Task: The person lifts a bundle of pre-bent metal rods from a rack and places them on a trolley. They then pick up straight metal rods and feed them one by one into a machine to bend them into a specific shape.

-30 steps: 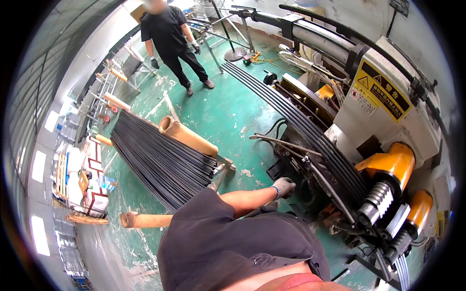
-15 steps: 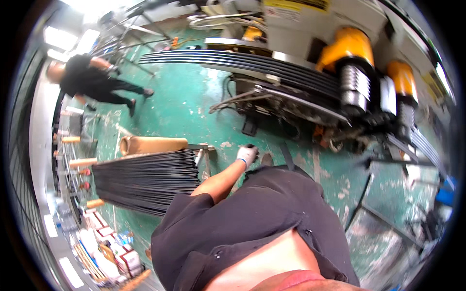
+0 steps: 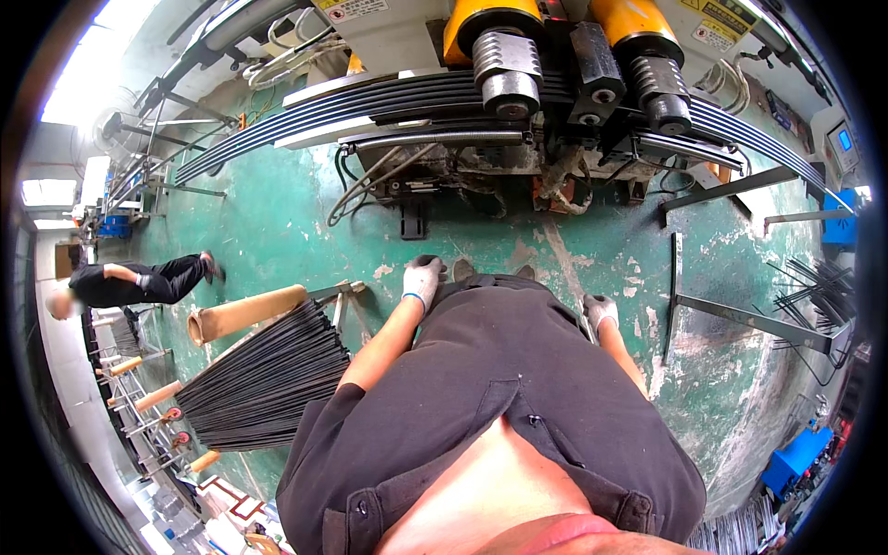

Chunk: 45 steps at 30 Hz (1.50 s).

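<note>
My left hand (image 3: 425,279), in a pale work glove with dark fingertips, hangs beside my left thigh. Its fingers are loosely curled and nothing shows in them. On the other side of my legs, my right hand (image 3: 601,311) wears a similar glove and is closed. A thin pale edge (image 3: 586,326) shows against its inner side; I cannot make out what it is. Neither hand touches the machine ahead. Long dark bars (image 3: 416,104) run through that machine, past its toothed metal rollers (image 3: 507,69) and yellow housings (image 3: 638,23).
To my left, a bundle of thin black bars (image 3: 268,379) lies beside a brown cardboard tube (image 3: 248,314) on a stand. Farther left a person (image 3: 120,283) in dark clothes walks. A metal frame (image 3: 740,319) stands at right, near loose dark rods (image 3: 814,291) and a blue box (image 3: 797,460).
My view has swung to the right, so the machine sits more squarely ahead. My right hand has come into sight. The other person appears farther left and lower.
</note>
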Available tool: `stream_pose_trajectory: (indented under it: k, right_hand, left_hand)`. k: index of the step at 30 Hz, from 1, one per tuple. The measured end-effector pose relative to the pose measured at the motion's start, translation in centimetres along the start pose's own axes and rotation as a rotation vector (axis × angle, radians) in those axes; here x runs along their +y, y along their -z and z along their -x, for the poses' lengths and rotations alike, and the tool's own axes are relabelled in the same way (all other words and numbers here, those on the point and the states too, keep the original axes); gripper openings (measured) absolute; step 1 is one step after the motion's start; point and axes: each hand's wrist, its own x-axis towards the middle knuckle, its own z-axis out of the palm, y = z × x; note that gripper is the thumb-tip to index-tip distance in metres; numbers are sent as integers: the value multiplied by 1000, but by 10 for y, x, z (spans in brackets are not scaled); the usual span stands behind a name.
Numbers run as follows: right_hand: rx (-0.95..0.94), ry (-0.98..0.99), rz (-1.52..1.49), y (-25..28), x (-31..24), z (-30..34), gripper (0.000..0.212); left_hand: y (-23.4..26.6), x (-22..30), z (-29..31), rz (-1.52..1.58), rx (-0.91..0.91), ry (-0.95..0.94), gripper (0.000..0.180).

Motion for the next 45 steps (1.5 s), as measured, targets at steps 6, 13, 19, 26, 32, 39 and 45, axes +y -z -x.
stream_pose_trajectory:
  k: [6,13,19,26,32,39,45]
  right_hand:
    - [-9,-106,198,10,-3,46,51]
    - [3,13,60,3,-2,-1,47]
    - [127,434,-166,1,-158,30,34]
    - [83,828,-806,28,-324,89,45]
    - [-33,796,-1135,33,-408,123,46]
    - [-13,949,-1252,49,-450,84,50]
    - [-139,722,-1456,52,-471,82,47]
  left_hand:
    - [16,20,-5,130,123,-30,32]
    - [99,84,-55,557,75,-293,34]
    - [116,283,12,572,7,-724,38]
    - [47,479,148,417,-47,-1197,54]
    - [29,568,175,-975,1004,-1682,42]
    - [-95,595,241,-1090,309,-1899,21]
    - [-156,590,273,-2136,1176,-1655,17]
